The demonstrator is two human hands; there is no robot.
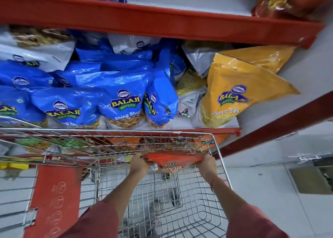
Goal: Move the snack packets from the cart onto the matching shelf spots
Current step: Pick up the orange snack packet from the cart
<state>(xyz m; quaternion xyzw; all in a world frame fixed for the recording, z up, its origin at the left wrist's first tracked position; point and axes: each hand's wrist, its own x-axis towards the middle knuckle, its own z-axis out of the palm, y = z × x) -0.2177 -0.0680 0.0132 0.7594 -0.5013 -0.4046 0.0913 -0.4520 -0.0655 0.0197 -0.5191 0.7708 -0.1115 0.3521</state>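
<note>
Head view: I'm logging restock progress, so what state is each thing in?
Orange packet: held flat over the cart, not shelved.
Left hand: closed on its left edge.
Right hand: closed on its right edge.
Cart: basket looks empty.
Blue packets: shelved, leaning.
Yellow packet: shelved, tilted.

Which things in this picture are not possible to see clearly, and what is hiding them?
- Orange packet, head view: its label is folded and partly under the left hand and right hand; the flavour is unreadable.
- Lower-shelf packets: behind the cart wires, names too small.
- Top shelf: packets cut off by the upper edge.
- Far-left blue packets: cut off by the left edge.
</note>
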